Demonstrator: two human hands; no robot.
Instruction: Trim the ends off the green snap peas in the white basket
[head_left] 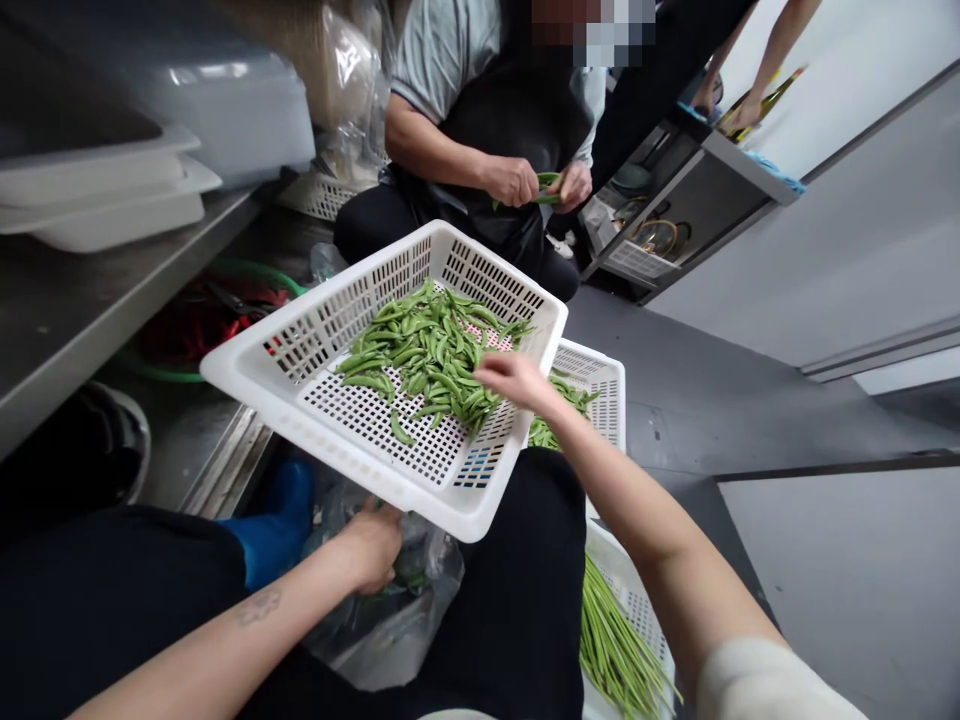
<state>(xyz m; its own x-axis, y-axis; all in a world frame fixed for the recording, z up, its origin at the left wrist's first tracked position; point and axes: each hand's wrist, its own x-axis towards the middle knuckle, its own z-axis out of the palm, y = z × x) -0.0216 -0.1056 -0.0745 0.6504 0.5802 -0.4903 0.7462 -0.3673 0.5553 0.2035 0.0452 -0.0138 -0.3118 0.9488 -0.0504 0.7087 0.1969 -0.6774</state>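
A white slotted plastic basket [232,355] sits tilted above my lap, holding a heap of green pea pods [431,350]. My right hand [514,378] is over the right side of the heap, fingers curled together at the pods; whether one is pinched there is hidden. Below the basket's near rim, my left hand [375,545] has its fingers curled in, and what they hold I cannot make out. Under that hand a clear plastic bag [382,630] hangs between my knees, with some green bits inside.
Opposite me a co-worker's hands [536,185] hold several pods. A second white basket [611,385] of pods and a third basket [664,640] with long green stalks [619,640] stand to the right. At left are a steel shelf [150,290] and a green-rimmed basin [172,375].
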